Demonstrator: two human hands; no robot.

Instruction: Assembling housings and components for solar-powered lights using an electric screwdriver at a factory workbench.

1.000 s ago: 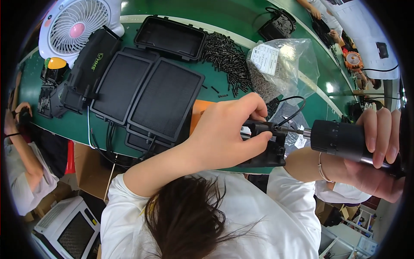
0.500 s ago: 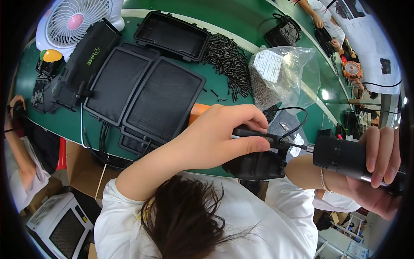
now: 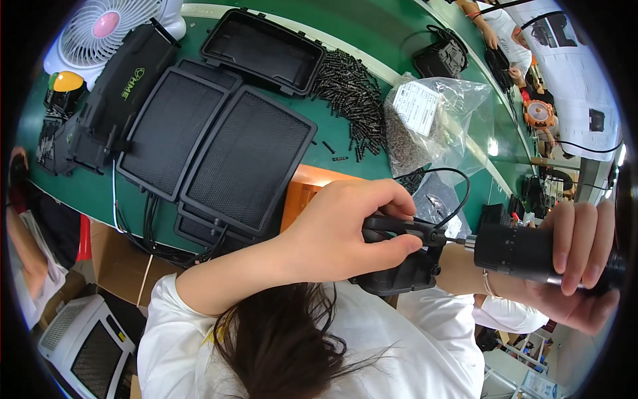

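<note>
My left hand (image 3: 345, 229) is closed around a black plastic housing (image 3: 402, 272) near the bench's front edge, thumb and fingers pinching its upper arm. A thin black cable (image 3: 470, 183) loops out from the housing. In my right hand (image 3: 578, 266) is a black power screwdriver (image 3: 512, 253), held roughly level and pointing left. Its bit (image 3: 458, 241) meets the housing's right side, where a screw, if any, is too small to make out. Beside my left wrist lies an orange block (image 3: 309, 189), partly hidden by the hand.
Black mesh-faced panels (image 3: 246, 159) overlap on the green bench, below an open black case (image 3: 262, 50). A heap of small black ribbed parts (image 3: 349, 100) lies beside a clear bag of screws (image 3: 409, 136). A white fan (image 3: 100, 33) stands far left. Other people work nearby.
The housing and my left hand have shifted slightly down in the view. The screwdriver has moved a little left and down with it, bit still at the housing. More of the orange block shows.
</note>
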